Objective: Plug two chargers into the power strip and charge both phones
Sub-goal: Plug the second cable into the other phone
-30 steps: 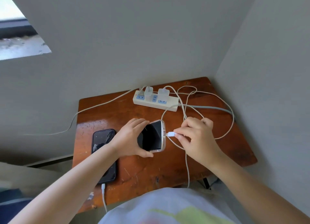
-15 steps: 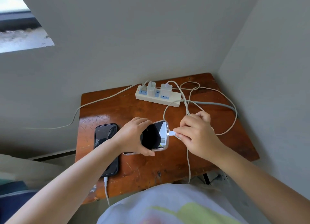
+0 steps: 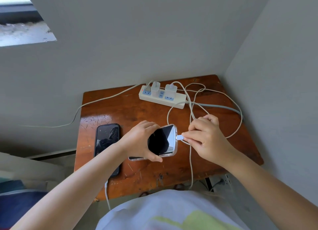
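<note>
Head view, left to right. Black phone (image 3: 107,143): glossy slab, flat on scratched wooden table (image 3: 215,160), cable at its near end. Left hand (image 3: 141,140): fingers curled round second phone (image 3: 162,140), clear-cased, tilted. Right hand (image 3: 204,138): pinching white connector (image 3: 179,137) at its port. Step: last plug-in; next needs a straight, aligned push. Behind: power strip (image 3: 162,96), two chargers (image 3: 163,89) seated.

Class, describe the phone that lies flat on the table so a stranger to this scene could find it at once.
Start at the wooden table in the corner, with a white power strip at its back. The phone lying flat sits near the table's left edge, a white cable at its near end. Unlike the clear-cased phone held tilted in the left hand, no hand holds it.
</note>
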A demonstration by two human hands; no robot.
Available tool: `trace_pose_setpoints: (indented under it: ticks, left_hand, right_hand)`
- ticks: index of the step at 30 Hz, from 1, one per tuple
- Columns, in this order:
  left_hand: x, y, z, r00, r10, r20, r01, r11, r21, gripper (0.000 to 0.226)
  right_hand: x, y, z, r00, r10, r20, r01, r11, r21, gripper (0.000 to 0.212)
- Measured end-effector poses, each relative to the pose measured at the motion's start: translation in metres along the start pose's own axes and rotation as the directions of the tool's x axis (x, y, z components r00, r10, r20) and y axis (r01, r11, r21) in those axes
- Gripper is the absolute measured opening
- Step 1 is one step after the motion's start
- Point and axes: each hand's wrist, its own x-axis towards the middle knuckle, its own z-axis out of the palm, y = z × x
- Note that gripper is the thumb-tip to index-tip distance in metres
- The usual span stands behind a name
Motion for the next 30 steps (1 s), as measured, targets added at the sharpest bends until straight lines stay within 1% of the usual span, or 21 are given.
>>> trace_pose_setpoints:
  ticks: [4,7,10,12,15,17,20,23,25,27,30]
  left_hand:
    - [0.002,0.004,-0.001,1.000,0.019,-0.018,-0.019,1.000,0.025,0.092]
    - [0.007,0.005,-0.002,0.999,0.036,-0.007,-0.036,0.997,0.064,0.091]
    - [0.009,0.006,-0.002,0.999,0.049,-0.010,-0.048,0.996,0.072,0.089]
    - [0.009,0.008,-0.002,0.997,0.066,-0.025,-0.065,0.996,0.062,0.088]
    - [0.007,0.012,0.000,0.996,0.086,-0.035,-0.086,0.996,0.001,0.091]
    - [0.005,0.015,0.001,0.994,0.103,-0.048,-0.104,0.994,-0.022,0.092]
    - [0.009,0.012,0.002,0.994,0.103,-0.041,-0.101,0.994,0.041,0.091]
    - [0.017,0.004,0.004,0.990,0.139,-0.013,-0.135,0.978,0.162,0.094]
    - [0.025,-0.001,0.006,0.981,0.183,0.058,-0.192,0.954,0.228,0.094]
    - [0.036,-0.009,0.010,0.963,0.186,0.195,-0.242,0.916,0.320,0.095]
    - [0.054,-0.017,0.014,0.896,0.156,0.416,-0.361,0.803,0.475,0.097]
  right_hand:
    - [0.000,0.002,-0.001,1.000,0.009,0.021,-0.009,1.000,0.007,0.017]
    - [-0.002,0.003,0.000,0.999,-0.003,0.038,0.002,1.000,0.015,0.013]
    - [-0.006,0.006,-0.001,0.999,0.026,0.038,-0.027,0.999,0.029,0.017]
    - [-0.009,0.006,-0.001,0.998,0.046,0.032,-0.048,0.997,0.058,0.015]
    - [-0.009,0.005,-0.004,0.997,0.076,0.007,-0.076,0.987,0.141,0.005]
    - [-0.008,0.006,-0.007,0.998,0.064,0.023,-0.067,0.986,0.154,0.005]
    - [-0.010,0.008,-0.008,0.996,0.057,0.070,-0.065,0.991,0.115,0.005]
    - [-0.020,0.010,0.002,0.985,0.125,0.116,-0.139,0.982,0.124,0.015]
    - [-0.033,0.010,0.011,0.969,0.199,0.148,-0.218,0.968,0.124,0.015]
    - [-0.050,0.012,0.019,0.944,0.262,0.201,-0.292,0.947,0.136,0.013]
    - [-0.069,0.021,0.030,0.895,0.271,0.356,-0.345,0.924,0.166,0.011]
